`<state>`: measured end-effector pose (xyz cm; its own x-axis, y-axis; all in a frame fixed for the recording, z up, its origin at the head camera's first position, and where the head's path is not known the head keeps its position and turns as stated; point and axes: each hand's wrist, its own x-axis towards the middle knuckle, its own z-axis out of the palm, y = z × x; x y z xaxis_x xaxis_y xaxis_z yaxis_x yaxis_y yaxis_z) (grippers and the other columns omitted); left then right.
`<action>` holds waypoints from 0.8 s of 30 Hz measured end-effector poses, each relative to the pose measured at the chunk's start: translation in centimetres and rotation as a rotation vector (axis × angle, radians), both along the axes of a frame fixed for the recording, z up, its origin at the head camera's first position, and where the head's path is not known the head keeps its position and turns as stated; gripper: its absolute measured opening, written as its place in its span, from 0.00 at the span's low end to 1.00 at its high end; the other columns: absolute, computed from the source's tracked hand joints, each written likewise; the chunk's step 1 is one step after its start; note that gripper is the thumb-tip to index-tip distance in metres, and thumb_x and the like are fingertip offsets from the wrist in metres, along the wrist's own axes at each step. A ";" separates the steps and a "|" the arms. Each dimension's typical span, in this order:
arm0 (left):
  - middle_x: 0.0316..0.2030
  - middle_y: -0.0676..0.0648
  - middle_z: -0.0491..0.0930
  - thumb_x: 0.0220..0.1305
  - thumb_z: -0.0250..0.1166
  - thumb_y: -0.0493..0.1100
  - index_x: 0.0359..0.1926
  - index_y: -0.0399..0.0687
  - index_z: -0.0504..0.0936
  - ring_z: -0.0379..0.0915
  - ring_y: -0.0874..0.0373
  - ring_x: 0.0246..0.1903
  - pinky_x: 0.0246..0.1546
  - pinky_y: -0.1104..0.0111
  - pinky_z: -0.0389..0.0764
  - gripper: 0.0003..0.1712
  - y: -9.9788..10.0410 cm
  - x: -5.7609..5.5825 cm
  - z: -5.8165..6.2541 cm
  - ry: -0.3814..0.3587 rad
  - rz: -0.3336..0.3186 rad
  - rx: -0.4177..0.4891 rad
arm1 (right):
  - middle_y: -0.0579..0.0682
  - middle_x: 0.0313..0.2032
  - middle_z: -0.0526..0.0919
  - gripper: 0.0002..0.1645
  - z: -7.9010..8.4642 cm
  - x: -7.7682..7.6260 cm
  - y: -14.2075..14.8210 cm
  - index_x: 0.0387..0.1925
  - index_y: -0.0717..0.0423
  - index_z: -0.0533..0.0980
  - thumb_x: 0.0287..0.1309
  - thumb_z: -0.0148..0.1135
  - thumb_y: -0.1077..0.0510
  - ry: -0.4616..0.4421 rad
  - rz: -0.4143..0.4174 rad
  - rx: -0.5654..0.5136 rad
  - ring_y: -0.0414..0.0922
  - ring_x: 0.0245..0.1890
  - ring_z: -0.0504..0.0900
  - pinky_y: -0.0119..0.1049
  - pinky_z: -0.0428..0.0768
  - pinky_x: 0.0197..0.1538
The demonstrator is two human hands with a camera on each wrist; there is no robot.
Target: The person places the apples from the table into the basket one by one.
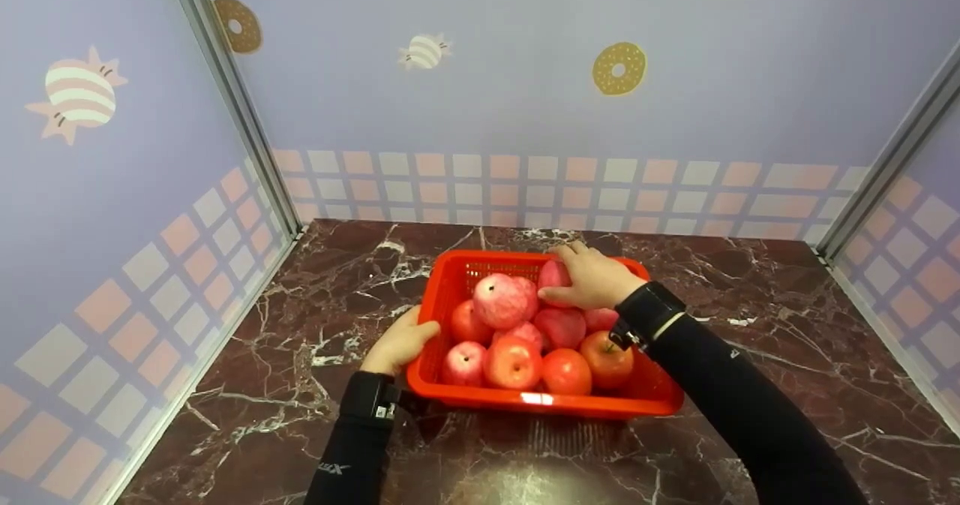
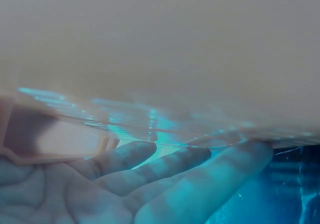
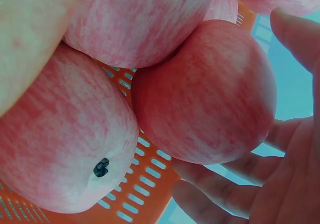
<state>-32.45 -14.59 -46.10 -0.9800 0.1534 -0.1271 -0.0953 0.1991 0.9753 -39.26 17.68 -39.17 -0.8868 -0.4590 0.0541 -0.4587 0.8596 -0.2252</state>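
A red plastic basket (image 1: 540,400) holds a heap of red and pink apples (image 1: 514,362). At its left end, my left hand (image 1: 397,344) holds the basket, with the thumb at the rim. The left wrist view shows its fingers (image 2: 200,194) stretched out beneath the slotted plastic. My right hand (image 1: 596,280) reaches over the back of the basket and grips a red apple (image 3: 205,94). In the right wrist view its fingers (image 3: 220,184) curve around the apple's side. Right beside it is a pink apple with a dark end (image 3: 70,139).
The basket stands on a dark red marbled table (image 1: 352,287). Purple wall panels (image 1: 487,100) with pink and white squares enclose the back and both sides. Metal corner posts (image 1: 240,107) stand at the back left and back right.
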 end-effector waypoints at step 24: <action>0.58 0.27 0.78 0.67 0.50 0.34 0.68 0.31 0.67 0.83 0.39 0.50 0.47 0.50 0.88 0.28 0.0 0.0 0.1 -0.001 -0.009 -0.023 | 0.64 0.63 0.74 0.48 -0.4 0.2 1.7 0.72 0.53 0.66 0.61 0.65 0.30 0.015 -0.022 -0.064 0.65 0.63 0.76 0.63 0.77 0.64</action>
<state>-32.41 -14.62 -46.00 -0.9784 0.1590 -0.1320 -0.0947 0.2227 0.9703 -39.09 19.42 -39.53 -0.8955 -0.4344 0.0965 -0.4435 0.8537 -0.2729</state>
